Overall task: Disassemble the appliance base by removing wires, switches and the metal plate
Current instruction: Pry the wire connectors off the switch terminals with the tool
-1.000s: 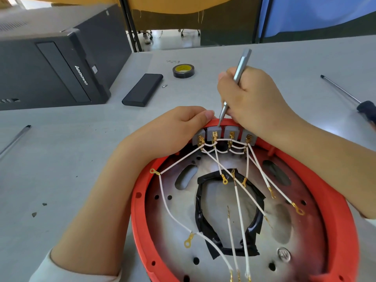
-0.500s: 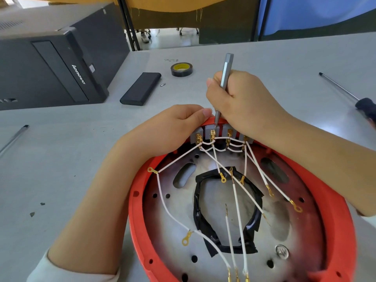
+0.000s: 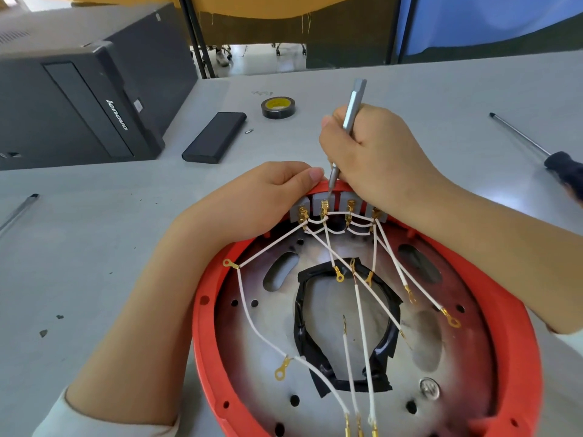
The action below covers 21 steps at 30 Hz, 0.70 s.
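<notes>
Grey table [image 3: 126, 247], round red appliance base [image 3: 517, 357]

Looks like an office-type room doubling as a repair bench: a big grey table [image 3: 94, 247] with a Lenovo desktop tower [image 3: 79, 102] lying on it. Just right of the tower sit a black case [image 3: 214, 137] and a tape roll [image 3: 278, 107]; screwdrivers [image 3: 536, 146] further right. Behind the tower, fabric partitions [image 3: 473, 20] and chair wheels.
</notes>
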{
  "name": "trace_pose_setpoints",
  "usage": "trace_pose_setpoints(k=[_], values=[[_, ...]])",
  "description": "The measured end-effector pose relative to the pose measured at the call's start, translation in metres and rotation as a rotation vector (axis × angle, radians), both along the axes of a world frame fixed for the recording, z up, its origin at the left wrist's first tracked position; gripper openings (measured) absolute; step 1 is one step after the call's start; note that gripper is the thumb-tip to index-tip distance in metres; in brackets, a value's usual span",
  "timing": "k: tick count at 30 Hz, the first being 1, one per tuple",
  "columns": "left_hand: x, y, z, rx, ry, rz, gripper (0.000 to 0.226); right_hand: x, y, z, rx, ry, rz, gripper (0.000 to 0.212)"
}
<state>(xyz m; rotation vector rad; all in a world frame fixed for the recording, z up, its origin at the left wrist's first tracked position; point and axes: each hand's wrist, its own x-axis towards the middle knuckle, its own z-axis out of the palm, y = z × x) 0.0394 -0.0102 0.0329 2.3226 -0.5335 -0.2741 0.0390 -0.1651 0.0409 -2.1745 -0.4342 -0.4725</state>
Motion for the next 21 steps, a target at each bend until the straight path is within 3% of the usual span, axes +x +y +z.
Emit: trace_pose_setpoints(k=[12, 21], values=[[-0.0007, -0.0014, 0.0010, 0.001, 0.016, 0.003, 0.044, 0.0068, 0.0009, 0.0025, -0.063, 0.103, 0.022, 0.038], [-0.0009, -0.0011, 0.0005, -0.011, 0.023, 0.005, 0.043, 0.0017, 0.0006, -0.0009, -0.033, 0.021, 0.004, 0.041]])
